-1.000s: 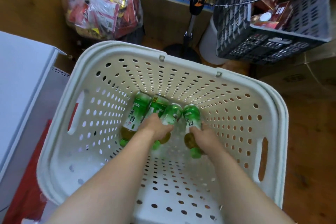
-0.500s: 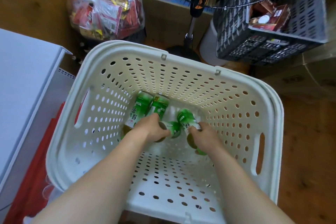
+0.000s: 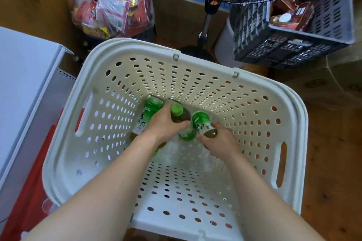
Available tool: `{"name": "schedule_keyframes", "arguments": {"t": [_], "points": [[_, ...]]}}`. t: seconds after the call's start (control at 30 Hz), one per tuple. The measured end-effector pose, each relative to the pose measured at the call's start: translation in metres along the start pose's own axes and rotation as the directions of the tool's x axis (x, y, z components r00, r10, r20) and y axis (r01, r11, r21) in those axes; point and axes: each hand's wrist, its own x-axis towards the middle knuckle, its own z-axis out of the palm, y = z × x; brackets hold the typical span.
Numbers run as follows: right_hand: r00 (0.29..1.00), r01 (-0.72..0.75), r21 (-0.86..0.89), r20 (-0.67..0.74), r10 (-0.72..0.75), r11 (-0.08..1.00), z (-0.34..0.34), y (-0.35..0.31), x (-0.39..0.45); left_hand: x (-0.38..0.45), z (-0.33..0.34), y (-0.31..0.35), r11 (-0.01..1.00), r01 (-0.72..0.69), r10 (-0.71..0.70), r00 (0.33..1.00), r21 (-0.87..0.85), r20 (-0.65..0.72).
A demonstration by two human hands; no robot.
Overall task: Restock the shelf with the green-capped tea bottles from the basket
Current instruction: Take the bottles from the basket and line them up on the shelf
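A white perforated basket stands on the floor below me, with several green-labelled tea bottles at its bottom. My left hand grips one bottle, tipped up so its green cap faces me. My right hand grips another bottle by its lower part, its green label turned up. A further bottle lies flat to the left of my left hand. Part of one more green bottle shows between my hands.
A white shelf unit stands to the left with something red beneath it. Behind the basket are a clear bag of snack packets, a standing fan, cardboard boxes and a dark crate holding packets. Wooden floor lies to the right.
My left hand has tipped its bottle upright, so the green cap now points at me. My right hand has lifted its bottle slightly. The view has shifted closer over the basket.
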Motion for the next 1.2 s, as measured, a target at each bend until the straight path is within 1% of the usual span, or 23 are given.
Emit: {"name": "schedule_keyframes", "arguments": {"t": [0.07,0.13,0.2,0.3,0.33,0.43,0.57,0.63,0.7,0.77,0.83,0.93,1.03,1.1,1.2], "points": [[1.0,0.004,-0.025,0.014,-0.004,1.0,-0.004,0.0,0.0,0.005,0.004,0.004,0.996,-0.071,0.069,0.997,0.051,0.039],[1.0,0.026,-0.033,-0.015,-0.027,0.999,-0.008,-0.001,-0.001,0.01,0.009,0.009,0.987,-0.104,0.102,0.995,0.121,0.022],[0.993,0.069,-0.011,-0.099,-0.07,0.998,-0.011,-0.003,-0.004,0.014,0.013,0.014,0.982,-0.127,0.128,0.992,0.138,0.003],[0.975,0.099,0.023,-0.201,-0.093,0.995,-0.021,-0.009,-0.008,0.017,0.016,0.019,0.982,-0.129,0.136,0.99,0.136,-0.044],[0.969,0.118,0.018,-0.221,-0.112,0.993,-0.023,-0.011,-0.009,0.019,0.018,0.019,0.985,-0.119,0.127,0.99,0.129,-0.055],[0.952,0.172,0.0,-0.257,-0.166,0.985,-0.027,-0.019,-0.008,0.026,0.023,0.016,0.993,-0.087,0.086,0.996,0.082,0.012],[0.942,0.206,0.117,-0.292,-0.164,0.972,-0.022,-0.017,-0.01,0.032,0.029,0.019,0.997,-0.062,0.069,0.989,-0.053,0.134],[0.933,0.238,0.144,-0.307,-0.185,0.961,-0.022,-0.013,-0.015,0.031,0.03,0.021,0.993,-0.097,0.105,0.984,-0.065,0.144],[0.937,0.254,0.231,-0.299,-0.179,0.939,-0.027,-0.014,-0.024,0.025,0.025,0.024,0.99,-0.122,0.129,0.986,-0.072,0.101],[0.946,0.264,0.318,-0.268,-0.18,0.911,-0.034,-0.018,-0.033,0.012,0.014,0.03,0.987,-0.119,0.122,0.992,-0.105,0.018],[0.948,0.301,0.373,-0.217,-0.233,0.878,-0.043,-0.023,-0.046,-0.003,-0.002,0.038,0.984,-0.125,0.12,0.992,-0.124,-0.047],[0.933,0.357,0.419,-0.204,-0.296,0.835,-0.06,-0.036,-0.067,-0.03,-0.027,0.053,0.984,-0.166,0.158,0.979,-0.057,-0.13],[0.909,0.417,0.444,-0.226,-0.351,0.793,-0.08,-0.057,-0.088,-0.062,-0.05,0.069,0.972,-0.229,0.21,0.946,-0.051,-0.248],[0.885,0.465,0.441,-0.236,-0.401,0.768,-0.095,-0.076,-0.103,-0.081,-0.065,0.079,0.962,-0.26,0.229,0.931,-0.077,-0.286],[0.819,0.568,0.466,-0.234,-0.524,0.679,-0.116,-0.108,-0.126,-0.108,-0.095,0.093,0.951,-0.289,0.236,0.906,-0.106,-0.353]]}}
